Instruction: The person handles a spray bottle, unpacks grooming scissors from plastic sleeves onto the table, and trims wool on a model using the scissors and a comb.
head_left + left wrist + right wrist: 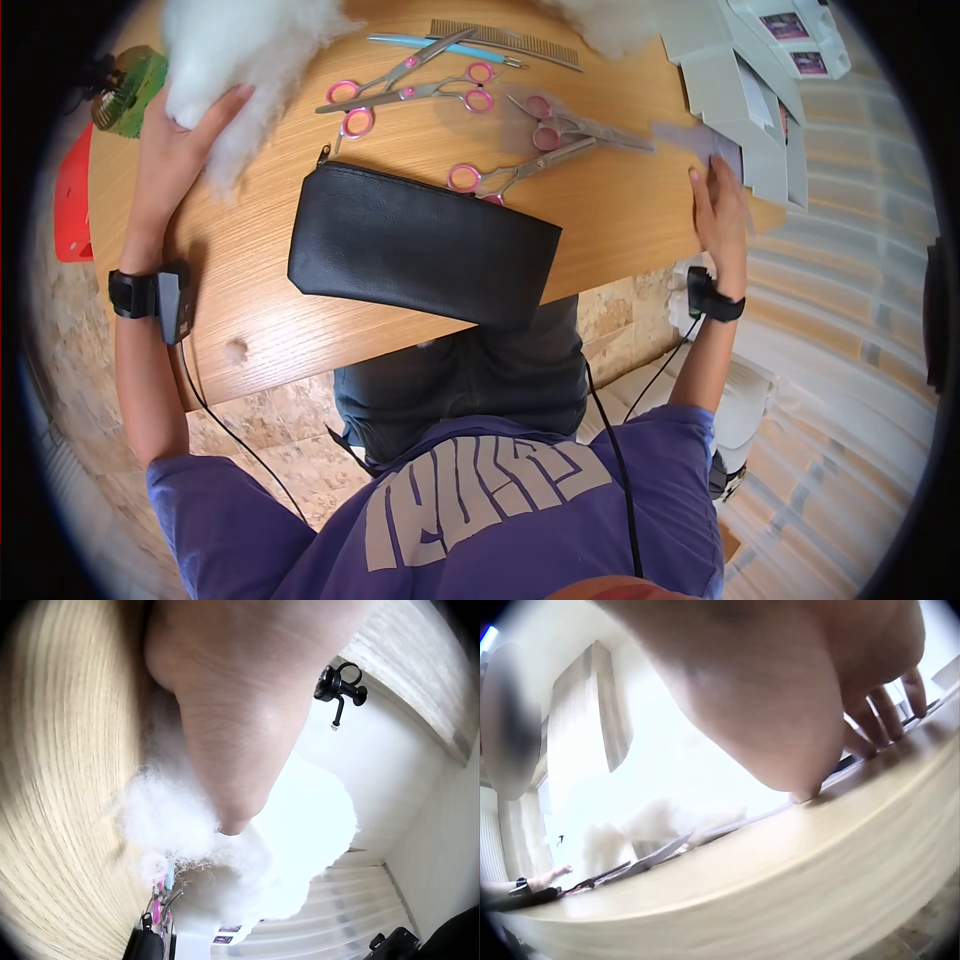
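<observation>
At the table's far left my left hand (185, 145) grips white fluff (255, 60), the thumb lying over it and the other fingers mostly hidden. The same white fluff (169, 817) surrounds the fingertips in the left wrist view. My right hand (722, 215) rests at the right edge of the table, fingers fairly straight, fingertips (718, 165) on a clear plastic sleeve (685, 137). Between the hands lies a black zip pouch (425, 245). Beyond it are several pairs of pink-ringed scissors (410, 63), one pair (590, 127) overlapped by clear plastic.
A metal comb (505, 43) and a blue-handled tool (430, 46) lie at the back. An opened white box (745, 100) and white bottles (795, 35) stand at the back right. A green object (130, 95) and a red one (72, 200) are at the left. A small tuft (236, 351) lies near the front.
</observation>
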Demonstrator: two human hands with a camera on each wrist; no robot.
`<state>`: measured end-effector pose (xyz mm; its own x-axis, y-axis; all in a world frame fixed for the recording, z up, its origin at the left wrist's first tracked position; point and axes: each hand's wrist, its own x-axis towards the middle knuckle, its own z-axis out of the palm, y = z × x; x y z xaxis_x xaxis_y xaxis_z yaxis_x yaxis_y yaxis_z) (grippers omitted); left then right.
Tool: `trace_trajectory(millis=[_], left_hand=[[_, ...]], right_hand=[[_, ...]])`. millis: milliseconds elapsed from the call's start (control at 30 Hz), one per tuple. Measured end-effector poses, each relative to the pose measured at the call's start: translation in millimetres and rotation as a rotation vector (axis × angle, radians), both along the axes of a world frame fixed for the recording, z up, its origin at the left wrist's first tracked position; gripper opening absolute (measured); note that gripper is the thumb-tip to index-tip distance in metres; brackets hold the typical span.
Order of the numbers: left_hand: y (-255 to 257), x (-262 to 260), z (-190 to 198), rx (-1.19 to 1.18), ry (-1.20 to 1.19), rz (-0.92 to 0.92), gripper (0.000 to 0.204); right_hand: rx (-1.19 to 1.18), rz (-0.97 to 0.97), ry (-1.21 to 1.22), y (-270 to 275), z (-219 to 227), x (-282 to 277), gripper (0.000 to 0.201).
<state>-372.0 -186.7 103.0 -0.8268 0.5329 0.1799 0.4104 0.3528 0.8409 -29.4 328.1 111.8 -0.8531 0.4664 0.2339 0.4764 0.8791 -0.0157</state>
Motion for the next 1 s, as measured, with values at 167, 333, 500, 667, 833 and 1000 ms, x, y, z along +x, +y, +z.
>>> trace_trajectory(millis=[167, 333, 500, 667, 833, 1000], left_hand=[[-1.3, -1.2, -1.5, -0.037, 0.024, 0.028, 0.038], [-2.8, 1.6, -1.7, -0.015, 0.008, 0.031, 0.038], [-1.0, 1.8, 1.0, -0.058, 0.017, 0.036, 0.039], [-0.5, 2.0, -0.1, -0.033, 0.016, 0.016, 0.037], [-14.5, -14.8, -21.5, -0.001, 0.043, -0.020, 0.033], [-11.8, -9.3, -13.4, -0.055, 0.043, 0.011, 0.031]], right_hand=[[-0.144, 0.028, 0.068, 30.3, -0.7, -7.2, 0.044], [-0.074, 0.199, 0.220, -36.4, 21.7, -24.1, 0.031], [-0.078, 0.506, 0.217, -118.9, 37.4, -51.8, 0.030], [-0.138, 0.531, 0.171, -137.7, 35.5, -81.7, 0.029], [-0.267, 0.410, 0.019, -103.2, 25.2, -70.0, 0.025], [-0.415, 0.072, 0.032, -93.3, 40.4, -39.8, 0.018]])
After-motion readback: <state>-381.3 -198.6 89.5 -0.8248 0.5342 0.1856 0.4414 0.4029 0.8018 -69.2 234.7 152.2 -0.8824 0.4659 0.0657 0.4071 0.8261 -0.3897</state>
